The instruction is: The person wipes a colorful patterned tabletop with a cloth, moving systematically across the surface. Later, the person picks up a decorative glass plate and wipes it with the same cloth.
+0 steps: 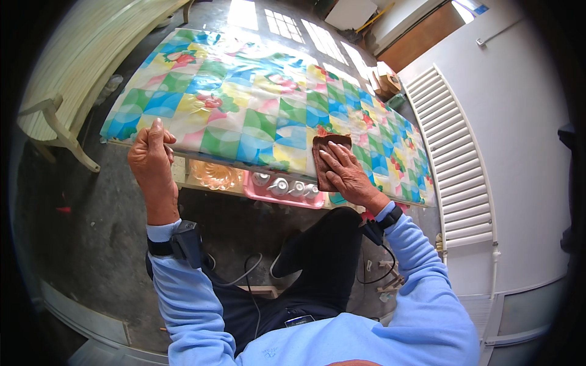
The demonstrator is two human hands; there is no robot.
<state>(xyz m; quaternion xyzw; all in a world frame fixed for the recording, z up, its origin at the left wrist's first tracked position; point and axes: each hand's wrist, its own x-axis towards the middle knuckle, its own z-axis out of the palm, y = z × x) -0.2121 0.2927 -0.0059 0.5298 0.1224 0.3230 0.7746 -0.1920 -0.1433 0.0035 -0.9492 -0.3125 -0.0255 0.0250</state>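
Observation:
My right hand (346,176) lies flat on a folded brown cloth (324,176), pressing it against the near edge of the table. Part of the cloth hangs over that edge. Beneath is a shiny plastic tablecloth (258,121) with green, blue and yellow squares and strawberry prints. My left hand (154,169) is raised by the table's near left corner, its fingers curled in and the thumb upward. Nothing shows in it, though the inside of the palm is hidden.
Under the tabletop, a shelf holds a pink tray (284,197) of white cups (278,186) and an amber glass dish (217,174). A wooden bench (91,64) stands left. A white radiator (453,160) lines the right wall. Cables (249,270) hang by my legs.

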